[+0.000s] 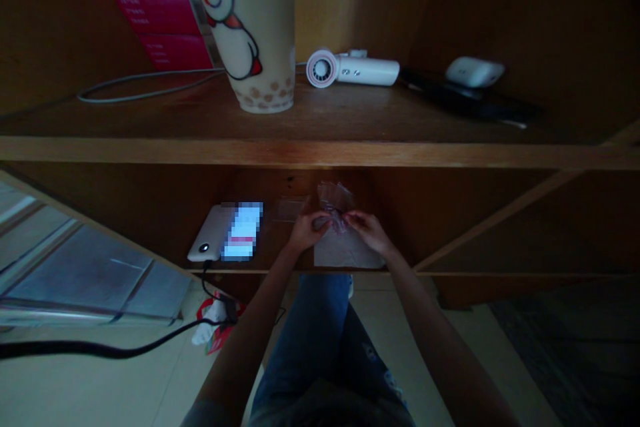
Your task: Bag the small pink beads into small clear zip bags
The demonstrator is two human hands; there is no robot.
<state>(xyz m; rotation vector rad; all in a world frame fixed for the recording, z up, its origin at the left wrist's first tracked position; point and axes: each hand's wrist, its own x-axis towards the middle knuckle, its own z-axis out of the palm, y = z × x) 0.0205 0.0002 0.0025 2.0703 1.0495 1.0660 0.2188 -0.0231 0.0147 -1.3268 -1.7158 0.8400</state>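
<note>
Over a sheet of white paper [345,250] on the wooden shelf [170,183] at lower centre of the frame: left hand [311,230] and right hand [369,232], both pinched nearly closed on a small clear plastic bag [335,199], its long axis pointing up the frame, slightly nearer the right hand, the exact grip probably firm but hard to tell in the dim light.

- Two hands: the left hand [313,229] and the right hand [365,230].
- One clear plastic bag [336,200], at the hands.
- One flat clear plastic sleeve [293,209], just left of the hands.
- One sheet of white paper [345,250], under the hands.
- One smartphone [225,233], on the lower shelf, left.
- One bubble tea cup [257,27], on the far shelf.
- One white hair dryer [353,68], on the far shelf.
- One small white case [475,72], far right.
- One dark flat object [465,97], far right.
- One red box [150,7], far left.
- Two cables: one grey cable [145,88], far left, and one black cable [100,348], near left.
</note>
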